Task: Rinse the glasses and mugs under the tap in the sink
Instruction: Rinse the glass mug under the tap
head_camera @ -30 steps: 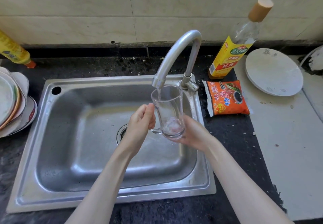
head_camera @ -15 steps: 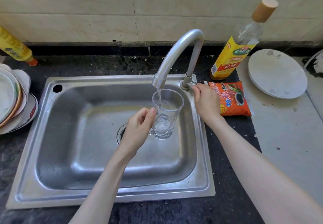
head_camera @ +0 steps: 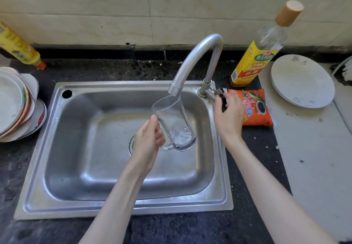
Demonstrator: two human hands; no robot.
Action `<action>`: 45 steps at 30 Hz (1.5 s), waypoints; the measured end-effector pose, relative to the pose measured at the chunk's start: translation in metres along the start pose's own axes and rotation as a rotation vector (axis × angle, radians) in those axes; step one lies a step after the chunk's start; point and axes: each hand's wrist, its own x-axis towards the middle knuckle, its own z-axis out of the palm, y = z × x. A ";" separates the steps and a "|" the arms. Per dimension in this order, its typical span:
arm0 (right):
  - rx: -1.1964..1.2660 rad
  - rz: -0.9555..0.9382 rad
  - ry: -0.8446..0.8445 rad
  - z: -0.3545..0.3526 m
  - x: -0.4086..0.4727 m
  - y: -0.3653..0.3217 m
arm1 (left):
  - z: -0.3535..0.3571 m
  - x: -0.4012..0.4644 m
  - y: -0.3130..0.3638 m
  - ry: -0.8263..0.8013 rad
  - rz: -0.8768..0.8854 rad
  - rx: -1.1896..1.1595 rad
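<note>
Nearest to us, our two bare forearms reach over the front rim of the stainless steel sink [head_camera: 122,208], set into the dark speckled tabletop [head_camera: 253,167]. Our left hand [head_camera: 147,143] holds the clear glass mug [head_camera: 174,122] over the basin, above the drain; its grip is closed on the mug's handle, thumb up against the glass wall, and the mug tilts with its mouth just under the spout of the curved grey metal tap [head_camera: 196,61]. We see no clear stream of water, only a little pooled in the mug's base.

Just beyond, our right hand [head_camera: 229,114] hangs at the tap's small lever at the sink's right rim; its fingers are loosely spread and hold nothing, and we cannot tell whether they touch the lever.

We judge the risks this way: the mug is wet and carried by one hand alone, so it could slip and strike the steel basin; its rim sits so close to the spout that a small lift could knock glass on metal; and a hard turn of the lever could splash water out.

Farther right lie an orange sauce packet [head_camera: 253,108] and a white round plate [head_camera: 302,81]; a yellow-labelled bottle with a tan cap [head_camera: 257,61] stands behind them. On the far left sit a stack of plates [head_camera: 17,103] and a yellow squeeze bottle [head_camera: 19,47].
</note>
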 end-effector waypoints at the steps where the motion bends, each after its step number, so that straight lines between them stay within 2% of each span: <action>1: 0.051 -0.027 -0.090 -0.002 -0.016 -0.002 | -0.003 0.000 -0.001 0.009 -0.057 -0.072; 2: 0.103 0.008 -0.286 -0.002 -0.031 -0.005 | -0.006 0.000 0.000 0.012 -0.115 -0.124; 4: 0.335 0.221 -0.742 -0.003 -0.054 -0.010 | -0.013 -0.001 0.001 0.010 -0.223 -0.209; 6: 0.507 0.376 -0.909 -0.004 -0.063 -0.006 | -0.020 -0.003 -0.001 0.024 -0.317 -0.326; 7: 0.502 0.365 -0.939 -0.006 -0.064 -0.006 | -0.023 -0.005 -0.003 0.047 -0.362 -0.395; 10: 0.192 0.156 -0.930 -0.012 -0.068 -0.016 | -0.031 -0.013 -0.011 0.151 -0.510 -0.581; 13: 0.028 0.160 -0.812 -0.012 -0.072 -0.033 | -0.035 -0.020 -0.017 0.230 -0.642 -0.657; 16: -0.095 0.164 -0.753 -0.012 -0.076 -0.045 | -0.038 -0.031 -0.019 0.222 -0.748 -0.548; 18: -0.088 0.202 -0.723 -0.017 -0.076 -0.052 | -0.037 -0.038 -0.017 0.193 -0.767 -0.406; 24: -0.142 0.201 -0.689 -0.032 -0.072 -0.069 | -0.032 -0.049 -0.004 0.121 -0.776 -0.257; 26: -0.144 0.194 -0.687 -0.038 -0.071 -0.074 | -0.030 -0.054 0.002 0.096 -0.740 -0.102; 28: -0.137 0.187 -0.683 -0.044 -0.071 -0.077 | -0.027 -0.058 0.006 0.089 -0.628 0.174; 31: -0.108 0.219 -0.681 -0.054 -0.075 -0.078 | -0.029 -0.061 0.009 0.070 -0.261 0.598; 34: -0.053 0.291 -0.653 -0.062 -0.080 -0.075 | -0.029 -0.070 0.015 -0.191 0.197 1.082; 36: -0.002 0.351 -0.629 -0.069 -0.083 -0.074 | -0.020 -0.082 0.018 -0.369 0.344 1.249; 39: 0.051 0.389 -0.598 -0.085 -0.090 -0.075 | -0.009 -0.095 0.027 -0.498 0.493 1.154; 42: 0.089 0.374 -0.514 -0.112 -0.105 -0.077 | 0.001 -0.105 0.038 -0.602 0.467 1.031; 45: 0.294 0.434 -0.301 -0.139 -0.136 -0.073 | 0.010 -0.122 0.042 -0.616 0.389 0.856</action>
